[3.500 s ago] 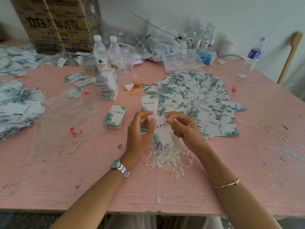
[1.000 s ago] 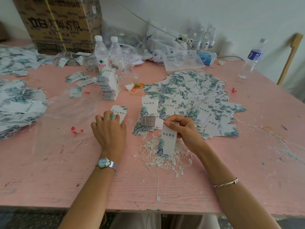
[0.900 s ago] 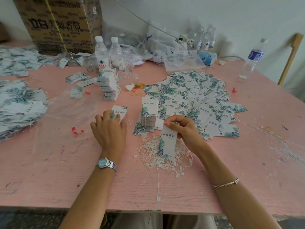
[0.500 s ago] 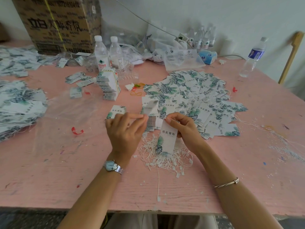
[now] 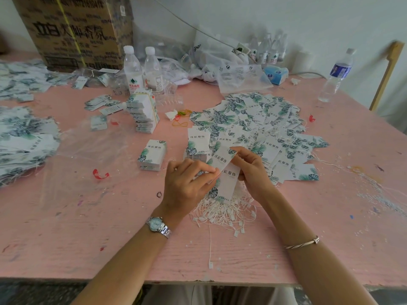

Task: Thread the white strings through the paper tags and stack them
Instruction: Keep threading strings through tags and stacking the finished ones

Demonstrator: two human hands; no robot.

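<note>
Paper tags (image 5: 229, 183) in pinch btwn L hand (image 5: 187, 183) & R hand (image 5: 253, 172), close together, just over white strings (image 5: 224, 214).

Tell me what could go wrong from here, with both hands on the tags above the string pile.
1. The left hand and right hand hold two overlapping tags; they may slip askew before threading.
2. The white strings lie tangled beneath; pulling one could drag out several.
3. The spread of strung tags sits right beside the right hand, so its loose strings might snag.
</note>
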